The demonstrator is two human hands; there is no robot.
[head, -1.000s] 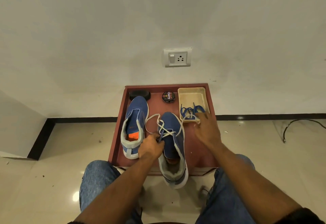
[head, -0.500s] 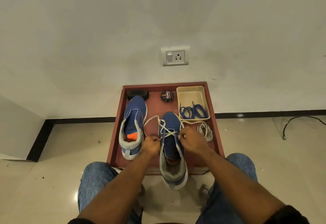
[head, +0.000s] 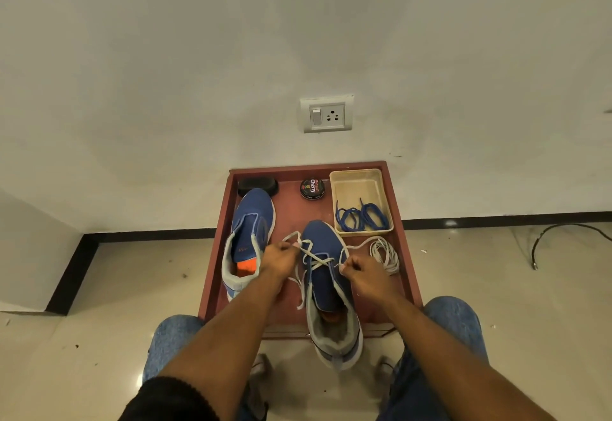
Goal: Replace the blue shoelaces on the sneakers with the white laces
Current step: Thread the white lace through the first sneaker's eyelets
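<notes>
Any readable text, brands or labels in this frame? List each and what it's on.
"Cherry": on the lid of the round black tin.
Smaller print below it on the tin: too small to read.
Mark on the insole of the left sneaker: blurred, unreadable.
Wall socket: no text visible.

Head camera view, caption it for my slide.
Both hands pull white lace ends through the right sneaker.

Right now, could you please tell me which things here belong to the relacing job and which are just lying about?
Part of the job:
right sneaker, half laced
white lace, an end in each of the hands: left hand, right hand
left sneaker, unlaced
coiled white lace
blue laces in the beige tray

Lying about:
polish tin
black oval object
</notes>
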